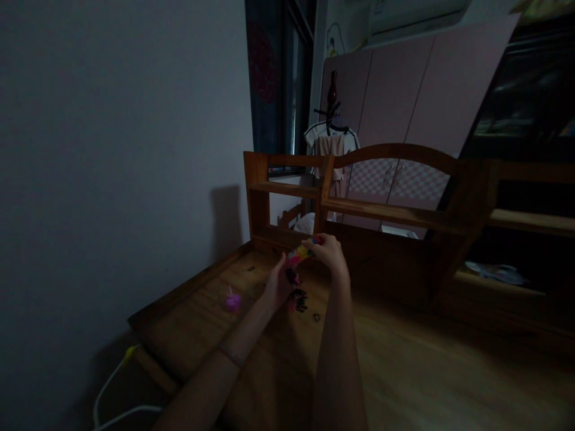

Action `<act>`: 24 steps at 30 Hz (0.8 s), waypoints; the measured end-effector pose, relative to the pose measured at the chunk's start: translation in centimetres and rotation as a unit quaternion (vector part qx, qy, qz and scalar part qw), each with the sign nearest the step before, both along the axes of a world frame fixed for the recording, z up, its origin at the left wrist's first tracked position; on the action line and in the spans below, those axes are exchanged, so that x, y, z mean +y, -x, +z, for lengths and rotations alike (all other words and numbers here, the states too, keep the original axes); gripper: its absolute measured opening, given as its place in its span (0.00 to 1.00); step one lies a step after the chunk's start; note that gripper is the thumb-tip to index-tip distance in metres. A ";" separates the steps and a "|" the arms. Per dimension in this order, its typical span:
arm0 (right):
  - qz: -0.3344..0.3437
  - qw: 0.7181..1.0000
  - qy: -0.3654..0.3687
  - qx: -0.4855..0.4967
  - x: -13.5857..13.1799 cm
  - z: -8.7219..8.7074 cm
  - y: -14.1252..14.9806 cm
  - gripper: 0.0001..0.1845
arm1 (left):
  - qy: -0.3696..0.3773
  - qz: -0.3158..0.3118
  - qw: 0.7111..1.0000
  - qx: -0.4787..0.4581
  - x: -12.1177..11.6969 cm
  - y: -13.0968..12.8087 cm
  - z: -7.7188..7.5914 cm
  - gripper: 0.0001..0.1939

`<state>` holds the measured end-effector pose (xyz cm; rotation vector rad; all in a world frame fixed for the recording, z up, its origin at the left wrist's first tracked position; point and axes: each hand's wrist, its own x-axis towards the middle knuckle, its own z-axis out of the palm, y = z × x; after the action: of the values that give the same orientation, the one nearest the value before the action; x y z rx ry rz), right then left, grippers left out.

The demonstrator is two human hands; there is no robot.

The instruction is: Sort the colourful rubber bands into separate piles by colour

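Note:
Both my hands are raised over the far left part of a wooden desk (404, 371) in dim light. My right hand (330, 251) pinches one end of a small pink and yellow object (300, 255) with a blue tip. My left hand (279, 286) is closed around its other end and something dark. A small heap of dark hair ties (300, 298) lies on the desk just under my hands. One loose tie (317, 317) rests to the right of the heap. A pink fluffy item (232, 300) sits on the desk to the left.
A wooden shelf rack (386, 206) rises at the desk's back edge. The grey wall (112, 167) runs along the left. Pink cabinets (404, 90) and clothes on a stand (331, 140) are behind. A white cable (112, 389) hangs off the desk's left corner.

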<state>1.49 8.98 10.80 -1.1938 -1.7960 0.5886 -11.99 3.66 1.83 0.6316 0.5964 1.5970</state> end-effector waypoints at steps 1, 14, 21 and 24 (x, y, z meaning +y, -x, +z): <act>0.008 1.000 0.007 0.000 0.1 -0.2 0.1 0.20 | -0.001 -0.007 1.000 0.005 0.0 -0.1 -0.1 0.23; 0.014 1.000 0.021 0.004 0.1 0.4 0.3 0.18 | -0.037 -0.049 0.998 0.022 1.0 -0.4 -1.9 0.14; 0.004 0.999 -0.005 0.032 0.1 0.9 0.6 0.23 | -0.084 -0.084 0.993 -0.020 0.7 0.3 -1.5 0.11; -0.004 0.999 -0.011 0.045 0.2 0.7 0.5 0.23 | -0.084 -0.080 0.993 -0.009 1.1 0.4 -1.7 0.11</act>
<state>1.03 9.21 11.53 -1.1407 -1.7173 0.6072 -12.43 4.79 0.09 0.7692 0.3898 1.5093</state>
